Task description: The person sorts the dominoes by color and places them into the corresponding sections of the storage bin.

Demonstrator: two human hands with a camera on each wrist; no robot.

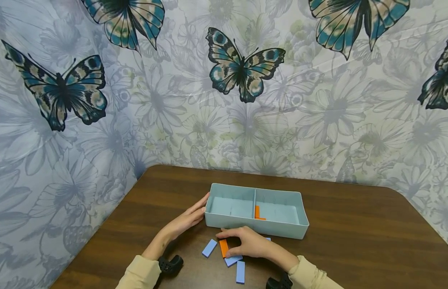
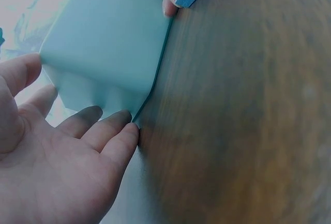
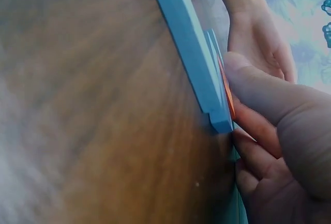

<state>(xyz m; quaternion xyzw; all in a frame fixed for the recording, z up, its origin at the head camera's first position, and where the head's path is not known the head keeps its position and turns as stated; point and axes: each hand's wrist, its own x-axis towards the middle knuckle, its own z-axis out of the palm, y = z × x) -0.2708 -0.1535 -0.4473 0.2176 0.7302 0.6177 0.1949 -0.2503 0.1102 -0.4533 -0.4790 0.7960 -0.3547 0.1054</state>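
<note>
A light blue-green box (image 1: 252, 228) with two compartments stands on the table. Against its left end wall rest the extended fingers of my left hand (image 1: 184, 224); the left wrist view shows those fingertips on the wall (image 2: 103, 43). In front of the box, my right hand (image 1: 250, 243) pinches an orange block (image 1: 224, 248) lengthwise between thumb and fingertips. In the right wrist view only a thin edge of the orange block (image 3: 226, 87) shows behind a blue block (image 3: 191, 48). Partly under the thumb lies another blue block (image 1: 232, 261).
Orange blocks (image 1: 258, 212) lie in the right compartment beside the divider. On the table are a blue block (image 1: 209, 248) at left and one nearer me (image 1: 240, 272). Another blue block (image 1: 268, 239) peeks out behind the right hand. Butterfly-printed cloth (image 1: 224, 132) hangs behind.
</note>
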